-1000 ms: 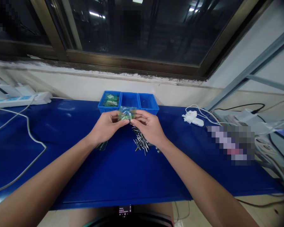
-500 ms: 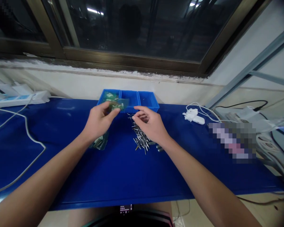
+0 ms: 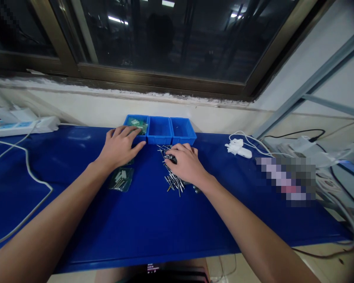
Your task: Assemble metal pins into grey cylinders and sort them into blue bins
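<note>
My left hand (image 3: 120,145) is over the front of the left blue bin (image 3: 137,137), fingers spread and holding nothing. Green-tinted plastic bags (image 3: 138,122) with small pale pieces lie inside that bin. On the table below the hand is a small clear bag (image 3: 121,180) holding white pieces and metal pins. Part of another bag shows under my left palm. My right hand (image 3: 186,163) rests on a loose pile of thin metal pins (image 3: 174,181), its fingers curled down. Something dark shows between thumb and forefinger, too hidden to name.
Two more blue bins (image 3: 159,139) adjoin the left one against the wall. A white plug-like device (image 3: 238,148) with a cable lies to the right. On the left are a white power strip (image 3: 26,126) and a cable (image 3: 37,177). Short metal cylinders (image 3: 196,189) lie beside my right wrist.
The green bag has left my left hand, which has opened beside the left bin. My right hand has come down onto the metal pins, fingers curling.
</note>
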`<state>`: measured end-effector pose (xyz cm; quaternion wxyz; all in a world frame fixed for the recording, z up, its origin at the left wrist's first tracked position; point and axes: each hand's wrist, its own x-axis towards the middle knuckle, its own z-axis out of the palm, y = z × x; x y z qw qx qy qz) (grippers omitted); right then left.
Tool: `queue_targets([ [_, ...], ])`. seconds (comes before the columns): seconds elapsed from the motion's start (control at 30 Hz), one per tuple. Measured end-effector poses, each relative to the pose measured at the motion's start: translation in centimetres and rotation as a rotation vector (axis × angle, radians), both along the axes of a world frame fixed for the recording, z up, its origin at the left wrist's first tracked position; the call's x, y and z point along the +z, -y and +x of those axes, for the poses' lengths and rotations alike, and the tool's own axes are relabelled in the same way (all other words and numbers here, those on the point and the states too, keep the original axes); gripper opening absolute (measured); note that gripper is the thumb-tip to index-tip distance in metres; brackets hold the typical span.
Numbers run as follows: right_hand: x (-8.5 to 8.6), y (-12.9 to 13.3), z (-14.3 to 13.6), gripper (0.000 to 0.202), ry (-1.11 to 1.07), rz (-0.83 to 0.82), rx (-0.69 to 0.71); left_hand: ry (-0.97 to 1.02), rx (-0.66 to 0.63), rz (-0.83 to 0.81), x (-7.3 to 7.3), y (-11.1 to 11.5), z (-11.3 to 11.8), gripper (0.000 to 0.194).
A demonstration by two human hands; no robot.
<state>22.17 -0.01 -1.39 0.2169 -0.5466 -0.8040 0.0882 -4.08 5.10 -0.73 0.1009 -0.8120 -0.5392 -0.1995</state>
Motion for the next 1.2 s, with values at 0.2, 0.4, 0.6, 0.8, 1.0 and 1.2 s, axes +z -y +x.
queue_targets([
  [0.2,-0.2,0.0,-0.3,0.02,-0.019,0.017,0.0,0.078,-0.031,0.099,0.3,0.9,0.3,0.052],
  [0.4,-0.3,0.1,-0.7,0.014,0.043,0.065,0.007,0.148,-0.123,0.117,1.0,2.4,1.8,0.042],
  [0.6,-0.3,0.1,-1.3,0.017,0.078,0.017,-0.014,0.136,-0.188,0.018,0.7,2.8,2.8,0.039],
  [0.8,-0.4,-0.1,-1.4,0.014,0.009,0.003,-0.014,0.155,-0.245,-0.046,0.6,3.2,3.2,0.038],
  [1.0,0.5,0.1,-1.7,0.009,-0.171,0.096,0.024,0.188,-0.367,-0.114,0.6,2.9,2.9,0.043],
  [1.2,1.2,0.6,-1.8,0.005,-0.306,0.178,0.092,0.348,-0.442,-0.159,0.9,3.4,3.6,0.043],
])
